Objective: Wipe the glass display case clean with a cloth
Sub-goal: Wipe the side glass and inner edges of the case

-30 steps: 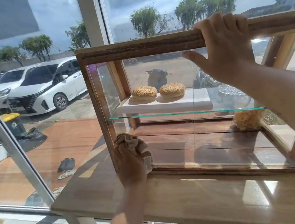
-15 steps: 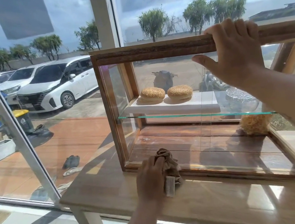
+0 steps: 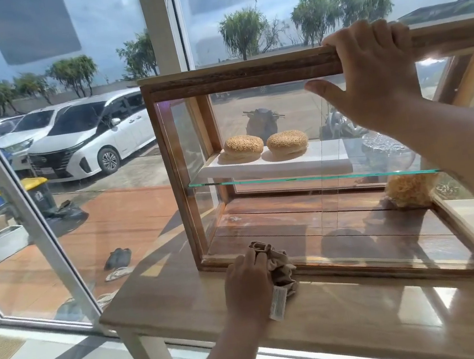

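A wood-framed glass display case (image 3: 245, 71) stands on a light wooden table (image 3: 171, 307). My left hand (image 3: 249, 284) holds a crumpled beige cloth (image 3: 276, 262) against the lower left of the case's front glass, at the bottom frame. A white label hangs from the cloth. My right hand (image 3: 372, 69) grips the top wooden rail, fingers curled over it and thumb on the glass below. Inside, two sesame buns (image 3: 266, 144) sit on a white board on the glass shelf (image 3: 290, 178).
A pale fibrous bundle (image 3: 411, 190) lies on the case's wooden floor at the right. Large windows (image 3: 68, 111) stand directly behind the table, with a white frame post (image 3: 162, 22). Outside are parked cars and a motorbike. The table's left edge is close to the case.
My left hand has slid the cloth down and rightwards from the left post to the bottom frame. My right hand has kept its grip on the top rail.
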`<state>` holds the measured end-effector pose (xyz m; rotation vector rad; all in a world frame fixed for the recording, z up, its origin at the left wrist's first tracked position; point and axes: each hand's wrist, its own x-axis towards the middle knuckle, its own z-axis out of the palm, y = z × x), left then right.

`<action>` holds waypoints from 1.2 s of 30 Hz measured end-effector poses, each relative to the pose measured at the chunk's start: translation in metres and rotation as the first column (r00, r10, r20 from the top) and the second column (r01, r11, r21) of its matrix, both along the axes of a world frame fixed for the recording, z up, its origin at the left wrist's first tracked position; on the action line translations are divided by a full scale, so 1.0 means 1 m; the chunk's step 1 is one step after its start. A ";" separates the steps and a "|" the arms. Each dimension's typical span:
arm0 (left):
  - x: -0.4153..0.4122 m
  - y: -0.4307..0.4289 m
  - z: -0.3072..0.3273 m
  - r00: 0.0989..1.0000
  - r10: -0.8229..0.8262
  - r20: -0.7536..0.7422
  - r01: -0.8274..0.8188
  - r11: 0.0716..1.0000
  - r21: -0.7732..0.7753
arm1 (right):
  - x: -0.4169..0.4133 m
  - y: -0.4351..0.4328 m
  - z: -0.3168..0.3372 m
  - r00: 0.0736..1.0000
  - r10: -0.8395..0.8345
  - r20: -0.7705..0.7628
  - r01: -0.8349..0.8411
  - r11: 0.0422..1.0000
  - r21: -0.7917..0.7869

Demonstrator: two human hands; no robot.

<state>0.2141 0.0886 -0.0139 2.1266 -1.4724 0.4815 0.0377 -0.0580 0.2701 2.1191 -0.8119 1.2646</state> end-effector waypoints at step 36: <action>0.096 0.000 0.147 1.000 0.006 0.010 0.001 0.832 -0.555 | 0.001 -0.005 -0.002 1.000 -0.025 -0.005 0.025 0.998 -0.057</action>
